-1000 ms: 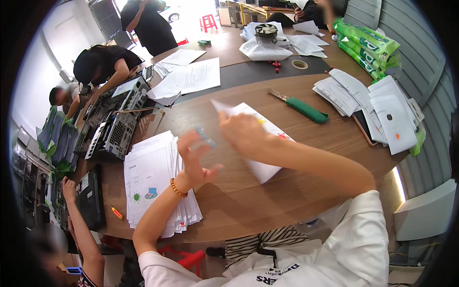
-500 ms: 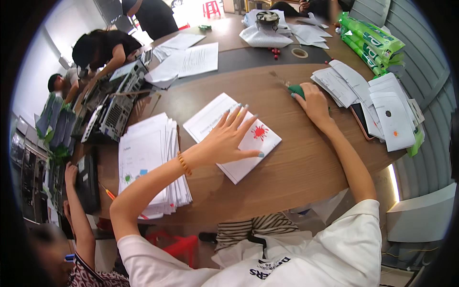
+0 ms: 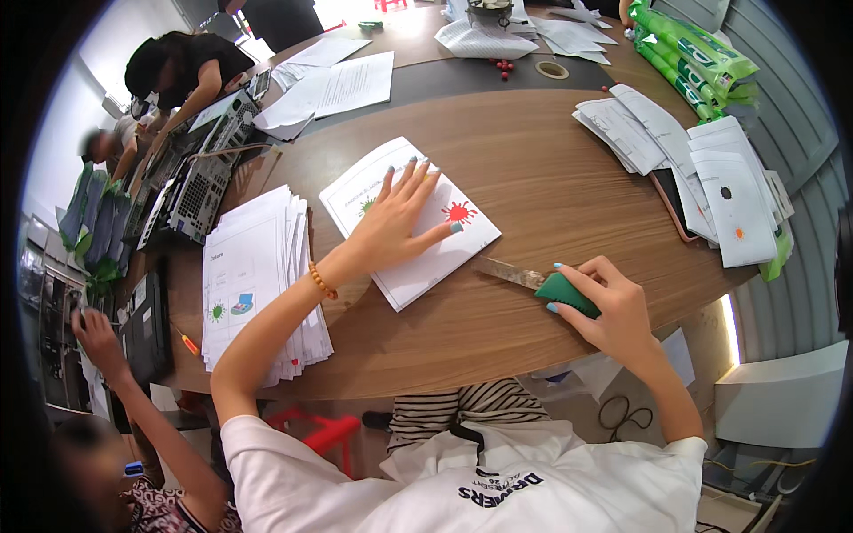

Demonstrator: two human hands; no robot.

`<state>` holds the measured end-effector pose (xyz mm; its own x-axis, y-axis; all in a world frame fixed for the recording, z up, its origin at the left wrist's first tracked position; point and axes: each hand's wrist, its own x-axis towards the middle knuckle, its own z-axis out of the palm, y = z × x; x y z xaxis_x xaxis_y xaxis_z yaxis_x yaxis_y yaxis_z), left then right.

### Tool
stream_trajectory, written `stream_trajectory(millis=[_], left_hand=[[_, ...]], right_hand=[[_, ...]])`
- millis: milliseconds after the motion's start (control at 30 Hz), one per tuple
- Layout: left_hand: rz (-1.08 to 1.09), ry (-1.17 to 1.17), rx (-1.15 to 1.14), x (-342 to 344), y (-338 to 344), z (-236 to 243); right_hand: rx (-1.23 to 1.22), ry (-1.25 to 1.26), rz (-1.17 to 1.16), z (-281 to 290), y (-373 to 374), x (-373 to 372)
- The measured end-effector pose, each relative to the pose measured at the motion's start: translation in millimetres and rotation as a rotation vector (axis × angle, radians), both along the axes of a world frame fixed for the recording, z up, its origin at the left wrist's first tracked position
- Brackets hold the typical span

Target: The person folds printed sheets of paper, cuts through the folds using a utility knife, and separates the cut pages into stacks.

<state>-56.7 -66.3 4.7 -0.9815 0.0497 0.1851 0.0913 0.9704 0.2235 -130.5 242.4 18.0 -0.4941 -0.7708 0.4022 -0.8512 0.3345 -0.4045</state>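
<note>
My left hand lies flat with spread fingers on a folded white paper, printed with a red splat and a green one. A beaded bracelet circles that wrist. My right hand grips the green handle of a knife with a stained metal blade. The blade lies low over the table, pointing left, its tip close to the paper's right corner. Left of the folded paper is a thick stack of printed papers, slightly uneven at its edges.
Folded papers lie at the right, partly over a dark phone-like object. Green packages and a tape roll sit at the far side. An opened computer case and a black device are left; other people work there.
My right hand has come nearer and toward me with the knife, whose blade now points at the paper. My left hand stays flat on the paper. The view has shifted slightly.
</note>
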Motion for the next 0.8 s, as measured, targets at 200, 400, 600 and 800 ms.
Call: stream_trajectory(millis=[200, 400, 600, 800], left_hand=[[0.039, -0.052, -0.131, 4, 7, -7], [-0.01, -0.031, -0.161, 10, 8, -16], [-0.099, 0.01, -0.106, 14, 14, -12], [-0.326, 0.06, 0.044, 18, 16, -11]], right_hand=[[0.012, 0.034, -0.022, -5, -15, -2], [0.069, 0.138, -0.134, -6, -12, -14], [0.094, 0.152, -0.028, -2, -13, -16], [0.113, 0.104, -0.065, -3, -2, -6]])
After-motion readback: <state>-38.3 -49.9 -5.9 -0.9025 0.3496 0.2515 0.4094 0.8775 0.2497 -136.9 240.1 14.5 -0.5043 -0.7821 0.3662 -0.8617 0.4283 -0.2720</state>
